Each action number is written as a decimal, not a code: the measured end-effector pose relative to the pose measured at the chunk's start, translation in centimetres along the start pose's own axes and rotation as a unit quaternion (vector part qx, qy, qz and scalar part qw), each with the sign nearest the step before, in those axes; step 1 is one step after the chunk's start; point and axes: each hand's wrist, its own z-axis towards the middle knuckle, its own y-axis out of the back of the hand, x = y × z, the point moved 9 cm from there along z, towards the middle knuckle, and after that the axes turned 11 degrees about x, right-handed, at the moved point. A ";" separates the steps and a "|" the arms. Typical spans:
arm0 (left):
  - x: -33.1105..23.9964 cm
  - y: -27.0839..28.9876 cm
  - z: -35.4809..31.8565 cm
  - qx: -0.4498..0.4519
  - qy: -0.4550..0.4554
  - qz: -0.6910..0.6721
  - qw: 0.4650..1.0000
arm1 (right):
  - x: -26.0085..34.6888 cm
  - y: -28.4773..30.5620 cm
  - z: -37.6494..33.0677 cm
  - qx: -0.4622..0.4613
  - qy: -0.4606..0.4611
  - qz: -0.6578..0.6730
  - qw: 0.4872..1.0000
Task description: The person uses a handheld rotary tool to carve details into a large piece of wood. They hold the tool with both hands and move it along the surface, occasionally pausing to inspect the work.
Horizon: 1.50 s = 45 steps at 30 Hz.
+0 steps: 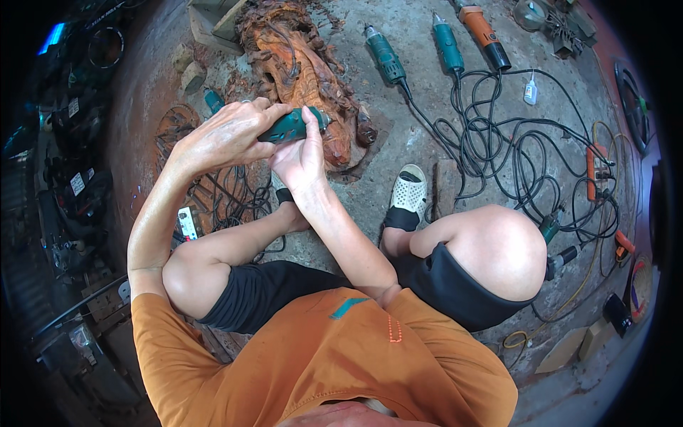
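Note:
A green die grinder point(284, 127) lies across both of my hands, its nose pointing right at the lower part of a carved reddish-brown wood piece point(302, 67). My left hand point(231, 132) wraps the rear of the tool from the left. From below, my right hand point(299, 158) grips it near the front, thumb laid over the top. The bit is too small to make out, and whether it touches the wood I cannot tell. Rough, gnarled edges surround the smoother orange face of the wood.
Two green die grinders point(385, 55) point(447, 44) and an orange grinder point(484, 34) lie at the far right. Tangled black cords point(484, 135) spread across the concrete floor. Beside them are a small bottle point(531, 91) and an orange power strip point(596, 171). Machinery point(78, 192) stands at left.

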 end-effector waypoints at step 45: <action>0.5 0.0 0.4 0.048 -0.004 -0.037 0.998 | 0.1 -0.8 -1.2 -0.017 0.012 -0.036 0.999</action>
